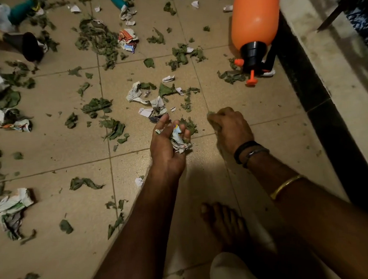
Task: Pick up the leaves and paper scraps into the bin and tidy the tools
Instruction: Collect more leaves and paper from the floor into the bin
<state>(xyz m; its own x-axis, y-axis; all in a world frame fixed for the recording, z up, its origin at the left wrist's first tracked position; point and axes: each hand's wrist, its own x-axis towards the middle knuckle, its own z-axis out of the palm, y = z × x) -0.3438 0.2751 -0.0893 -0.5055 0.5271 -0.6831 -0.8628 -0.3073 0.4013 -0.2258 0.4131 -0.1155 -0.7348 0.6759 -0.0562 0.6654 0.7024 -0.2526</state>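
Green leaves (96, 40) and crumpled paper scraps (128, 39) lie scattered over the beige tiled floor. My left hand (168, 141) is palm up low over the floor, its fingers curled round a wad of paper scraps and leaf bits (178, 139). My right hand (230, 129), knuckles up, grips a small clump of leaves (211, 116) against the tile. More paper (153, 106) and leaves (167, 89) lie just beyond both hands. An orange pressure sprayer (255, 16) lies on its side at the upper right. No bin is in view.
A black-tipped wooden handle (22, 42) lies at the upper left, teal-handled tools (116, 1) at the top. A raised step with a dark edge (318, 101) runs along the right. My bare foot (224, 223) stands below the hands. Big paper wads (10, 210) lie at the left.
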